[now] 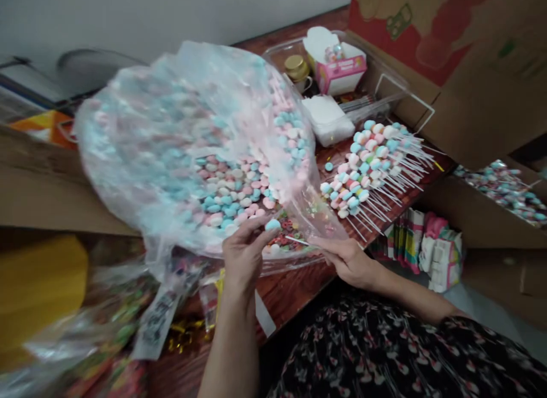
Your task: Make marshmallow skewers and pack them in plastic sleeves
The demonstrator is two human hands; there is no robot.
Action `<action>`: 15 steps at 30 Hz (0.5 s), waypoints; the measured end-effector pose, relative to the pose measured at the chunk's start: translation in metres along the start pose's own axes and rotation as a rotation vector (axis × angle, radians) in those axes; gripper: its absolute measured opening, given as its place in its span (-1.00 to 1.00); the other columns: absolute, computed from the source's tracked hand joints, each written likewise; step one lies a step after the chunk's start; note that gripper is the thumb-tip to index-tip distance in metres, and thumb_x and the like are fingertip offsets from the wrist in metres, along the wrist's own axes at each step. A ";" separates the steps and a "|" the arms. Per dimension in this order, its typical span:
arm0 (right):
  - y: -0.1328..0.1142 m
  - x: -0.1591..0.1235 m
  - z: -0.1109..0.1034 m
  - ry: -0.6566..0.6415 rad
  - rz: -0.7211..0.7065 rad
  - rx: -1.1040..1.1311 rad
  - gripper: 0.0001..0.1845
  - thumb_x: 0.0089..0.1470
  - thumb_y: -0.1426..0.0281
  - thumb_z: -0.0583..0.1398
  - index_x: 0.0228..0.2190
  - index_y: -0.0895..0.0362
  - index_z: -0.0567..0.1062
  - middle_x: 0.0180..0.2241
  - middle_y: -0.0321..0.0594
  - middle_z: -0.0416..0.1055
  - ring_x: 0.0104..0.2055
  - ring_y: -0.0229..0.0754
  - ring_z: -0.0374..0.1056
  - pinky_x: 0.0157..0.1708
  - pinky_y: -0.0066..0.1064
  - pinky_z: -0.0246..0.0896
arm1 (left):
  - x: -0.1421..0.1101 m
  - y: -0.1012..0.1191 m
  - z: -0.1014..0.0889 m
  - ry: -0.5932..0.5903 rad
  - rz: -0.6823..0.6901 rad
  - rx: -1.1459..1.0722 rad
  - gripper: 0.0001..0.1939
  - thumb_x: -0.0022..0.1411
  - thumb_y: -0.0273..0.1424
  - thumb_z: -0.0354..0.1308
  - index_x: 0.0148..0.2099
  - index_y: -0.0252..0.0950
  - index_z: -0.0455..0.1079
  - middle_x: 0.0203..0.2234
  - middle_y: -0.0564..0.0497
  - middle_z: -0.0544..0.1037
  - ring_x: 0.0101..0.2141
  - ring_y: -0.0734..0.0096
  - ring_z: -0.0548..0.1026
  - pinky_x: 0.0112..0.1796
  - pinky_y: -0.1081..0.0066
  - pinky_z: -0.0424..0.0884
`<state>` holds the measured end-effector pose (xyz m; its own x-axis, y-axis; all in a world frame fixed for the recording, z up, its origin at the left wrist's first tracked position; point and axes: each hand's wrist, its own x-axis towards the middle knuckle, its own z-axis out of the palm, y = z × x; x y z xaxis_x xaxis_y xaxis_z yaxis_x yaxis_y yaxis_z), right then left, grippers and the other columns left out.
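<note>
Now the left hand pinches a blue candy pop at the mouth of a clear plastic bag crammed with pink, blue and white pops, while the right hand grips the bag's lower edge; the hands are close but apart. The bag tilts above a wooden surface, beside a heap of stick pops and a cardboard box holding more.

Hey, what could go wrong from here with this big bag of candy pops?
The tilted plastic bag might spill its candy pops if the left hand or right hand slips. The bare sticks of the loose pile on the wooden table could also snag or tear the thin plastic.
</note>
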<state>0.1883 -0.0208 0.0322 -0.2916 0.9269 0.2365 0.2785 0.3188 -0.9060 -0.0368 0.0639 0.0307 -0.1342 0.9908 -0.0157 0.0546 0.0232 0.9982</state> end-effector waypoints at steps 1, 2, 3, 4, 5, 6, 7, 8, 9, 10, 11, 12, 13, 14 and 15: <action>0.003 0.004 0.000 0.001 -0.034 -0.031 -0.53 0.21 0.57 0.03 0.12 0.12 0.43 -0.04 -0.17 0.55 -0.06 -0.25 0.50 -0.02 -0.41 0.39 | -0.008 0.003 0.001 -0.006 -0.051 -0.099 -0.66 -0.17 -0.41 0.46 -0.24 -0.25 0.59 -0.36 0.05 0.59 -0.36 0.42 0.51 -0.27 0.40 0.48; 0.006 0.007 0.000 -0.005 -0.055 -0.062 -0.50 0.19 0.60 0.03 0.12 0.11 0.42 0.01 -0.17 0.52 0.00 -0.25 0.48 0.04 -0.38 0.37 | -0.016 0.006 0.002 -0.014 -0.091 -0.180 -0.66 -0.20 -0.42 0.48 -0.27 -0.24 0.60 -0.36 0.05 0.58 -0.36 0.44 0.51 -0.28 0.40 0.49; 0.009 0.008 0.000 -0.018 -0.063 -0.089 -0.47 0.17 0.62 0.03 0.13 0.10 0.42 0.03 -0.19 0.50 0.05 -0.25 0.46 0.08 -0.37 0.35 | -0.022 0.007 0.003 -0.016 -0.118 -0.243 -0.67 -0.22 -0.42 0.49 -0.29 -0.23 0.60 -0.36 0.06 0.58 -0.36 0.45 0.51 -0.29 0.41 0.50; 0.011 0.008 -0.001 -0.031 -0.064 -0.112 -0.45 0.15 0.64 0.03 0.13 0.08 0.41 0.05 -0.20 0.50 0.06 -0.25 0.44 0.09 -0.36 0.34 | -0.027 0.007 0.006 -0.010 -0.130 -0.289 -0.67 -0.24 -0.42 0.50 -0.31 -0.21 0.60 -0.35 0.07 0.58 -0.36 0.45 0.51 -0.30 0.42 0.51; 0.013 0.007 -0.001 -0.040 -0.064 -0.132 -0.43 0.14 0.65 0.03 0.13 0.07 0.41 0.04 -0.22 0.50 0.07 -0.25 0.44 0.09 -0.36 0.35 | -0.031 0.006 0.008 0.000 -0.129 -0.315 -0.68 -0.24 -0.42 0.50 -0.32 -0.20 0.60 -0.33 0.07 0.58 -0.34 0.45 0.52 -0.30 0.42 0.51; 0.014 0.005 -0.002 -0.048 -0.063 -0.152 -0.42 0.13 0.65 0.03 0.13 0.06 0.41 0.04 -0.22 0.50 0.06 -0.25 0.45 0.09 -0.36 0.35 | -0.034 0.004 0.011 0.015 -0.115 -0.323 -0.69 -0.24 -0.42 0.50 -0.33 -0.19 0.60 -0.31 0.07 0.58 -0.32 0.45 0.52 -0.29 0.43 0.52; 0.015 0.002 -0.002 -0.054 -0.063 -0.173 -0.42 0.13 0.65 0.03 0.13 0.06 0.41 0.04 -0.22 0.50 0.06 -0.24 0.45 0.08 -0.36 0.36 | -0.037 0.001 0.014 0.030 -0.092 -0.317 -0.70 -0.22 -0.41 0.50 -0.33 -0.18 0.60 -0.29 0.07 0.58 -0.30 0.44 0.53 -0.27 0.42 0.52; 0.015 -0.002 -0.003 -0.058 -0.062 -0.197 -0.42 0.13 0.65 0.04 0.13 0.06 0.41 0.04 -0.21 0.50 0.05 -0.23 0.45 0.07 -0.35 0.38 | -0.038 -0.003 0.017 0.044 -0.062 -0.298 -0.71 -0.20 -0.41 0.49 -0.33 -0.18 0.60 -0.29 0.06 0.58 -0.28 0.43 0.53 -0.24 0.41 0.53; 0.015 -0.005 -0.004 -0.060 -0.060 -0.225 -0.42 0.13 0.64 0.04 0.14 0.05 0.40 0.03 -0.21 0.51 0.03 -0.22 0.46 0.05 -0.34 0.40 | -0.040 -0.006 0.019 0.057 -0.026 -0.271 -0.73 -0.18 -0.40 0.48 -0.33 -0.18 0.60 -0.30 0.06 0.58 -0.27 0.41 0.53 -0.22 0.38 0.53; 0.015 -0.009 -0.005 -0.066 -0.055 -0.257 -0.41 0.14 0.64 0.04 0.15 0.04 0.39 0.02 -0.20 0.51 0.01 -0.20 0.48 0.02 -0.34 0.41 | -0.041 -0.010 0.021 0.066 0.012 -0.234 -0.75 -0.15 -0.39 0.47 -0.33 -0.19 0.59 -0.31 0.05 0.58 -0.25 0.39 0.53 -0.19 0.36 0.53; 0.014 -0.012 -0.006 -0.074 -0.051 -0.293 -0.40 0.14 0.63 0.04 0.17 0.03 0.37 0.01 -0.20 0.52 -0.02 -0.19 0.49 -0.01 -0.33 0.43 | -0.043 -0.012 0.022 0.074 0.051 -0.190 -0.77 -0.13 -0.38 0.46 -0.33 -0.19 0.59 -0.32 0.05 0.58 -0.24 0.38 0.54 -0.17 0.34 0.52; 0.014 -0.015 -0.006 -0.078 -0.050 -0.329 -0.39 0.14 0.63 0.05 0.18 0.01 0.35 -0.01 -0.19 0.52 -0.04 -0.18 0.49 -0.03 -0.33 0.44 | -0.045 -0.015 0.022 0.080 0.090 -0.141 -0.78 -0.11 -0.37 0.45 -0.32 -0.18 0.59 -0.33 0.05 0.58 -0.24 0.37 0.54 -0.15 0.33 0.52; 0.013 -0.017 -0.006 -0.080 -0.054 -0.362 -0.38 0.13 0.64 0.05 0.19 0.01 0.34 -0.02 -0.19 0.53 -0.06 -0.17 0.50 -0.05 -0.33 0.45 | -0.046 -0.016 0.022 0.085 0.123 -0.091 -0.79 -0.08 -0.37 0.44 -0.31 -0.18 0.59 -0.33 0.05 0.58 -0.23 0.37 0.54 -0.15 0.33 0.51; 0.013 -0.018 -0.006 -0.080 -0.065 -0.390 -0.37 0.13 0.64 0.05 0.19 0.00 0.34 -0.04 -0.18 0.54 -0.07 -0.17 0.50 -0.07 -0.33 0.45 | -0.049 -0.017 0.022 0.088 0.148 -0.045 -0.79 -0.06 -0.37 0.44 -0.30 -0.18 0.59 -0.33 0.05 0.59 -0.23 0.38 0.54 -0.15 0.34 0.50; 0.012 -0.018 -0.006 -0.077 -0.082 -0.411 -0.38 0.12 0.64 0.05 0.18 0.01 0.35 -0.05 -0.16 0.55 -0.08 -0.16 0.50 -0.08 -0.33 0.46 | -0.051 -0.018 0.021 0.090 0.163 -0.006 -0.79 -0.05 -0.37 0.43 -0.28 -0.18 0.59 -0.33 0.05 0.59 -0.24 0.39 0.54 -0.15 0.35 0.50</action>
<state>0.2027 -0.0326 0.0188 -0.3908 0.8827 0.2608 0.5887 0.4575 -0.6664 -0.0100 0.0157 0.0127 -0.2119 0.9655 0.1514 0.0771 -0.1379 0.9874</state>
